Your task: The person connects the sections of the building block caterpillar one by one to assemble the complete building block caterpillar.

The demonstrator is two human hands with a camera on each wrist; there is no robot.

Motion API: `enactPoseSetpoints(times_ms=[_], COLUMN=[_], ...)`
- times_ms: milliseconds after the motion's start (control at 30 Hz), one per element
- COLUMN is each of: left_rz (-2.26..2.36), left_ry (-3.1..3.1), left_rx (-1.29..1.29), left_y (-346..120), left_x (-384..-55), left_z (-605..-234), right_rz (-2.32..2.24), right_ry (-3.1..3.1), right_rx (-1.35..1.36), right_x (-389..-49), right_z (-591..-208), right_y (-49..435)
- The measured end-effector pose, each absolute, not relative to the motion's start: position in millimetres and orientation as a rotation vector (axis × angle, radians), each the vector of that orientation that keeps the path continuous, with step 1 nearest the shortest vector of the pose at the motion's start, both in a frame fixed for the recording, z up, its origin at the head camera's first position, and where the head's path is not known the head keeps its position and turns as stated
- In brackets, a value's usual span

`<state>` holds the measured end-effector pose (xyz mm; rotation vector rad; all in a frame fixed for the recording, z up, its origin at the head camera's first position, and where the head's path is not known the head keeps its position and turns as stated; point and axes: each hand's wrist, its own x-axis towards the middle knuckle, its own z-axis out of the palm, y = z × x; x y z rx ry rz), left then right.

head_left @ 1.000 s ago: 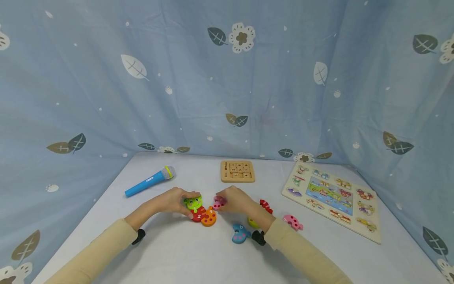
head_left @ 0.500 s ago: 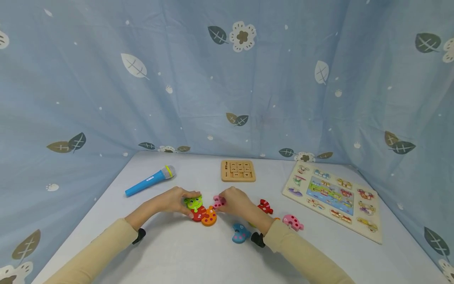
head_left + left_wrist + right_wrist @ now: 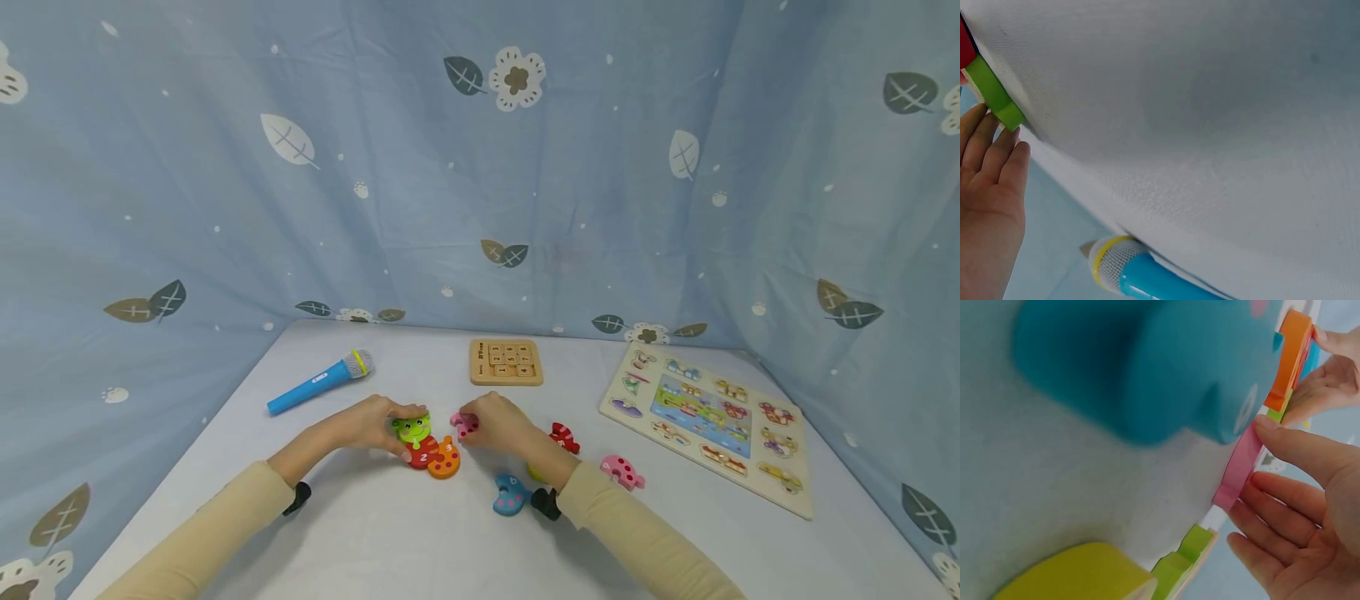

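Observation:
In the head view, my left hand [image 3: 371,425] holds a joined set of wooden caterpillar puzzle pieces: a green smiling head [image 3: 412,430], a red piece marked 2 [image 3: 422,453] and an orange piece marked 3 [image 3: 445,459]. Its fingers lie at the head and its thumb at the red piece. My right hand [image 3: 498,427] pinches a pink piece [image 3: 464,426], just behind and right of the orange one, with a small gap between them. In the right wrist view, thumb and fingertips grip the edges of the pink piece [image 3: 1240,464]. My right fingers partly cover it.
A blue piece [image 3: 512,495], a red striped piece [image 3: 564,437], a yellow-green piece [image 3: 536,474] and another pink piece [image 3: 621,472] lie around my right forearm. Further off are a blue toy microphone [image 3: 321,383], a wooden number slide puzzle [image 3: 482,375] and a picture puzzle board [image 3: 705,417].
The pink piece has turned slightly in my right fingers while staying near the orange piece. My left hand keeps its place on the joined pieces.

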<state>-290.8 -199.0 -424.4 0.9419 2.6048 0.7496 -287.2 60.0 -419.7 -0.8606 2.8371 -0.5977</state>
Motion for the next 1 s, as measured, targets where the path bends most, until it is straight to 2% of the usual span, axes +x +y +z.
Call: enactPoseSetpoints(times_ms=[400, 1000], left_rz=[0.779, 0.746], left_ry=[2.591, 2.606], left_rx=[0.933, 0.945], left_y=[-200, -200], left_x=[-292, -293], left_z=[-427, -428], right_rz=[-0.696, -0.566], right_ry=[2.706, 2.567], right_rx=[-0.979, -1.277], right_x=[-293, -299], right_z=[-418, -413], right_y=[69, 71])
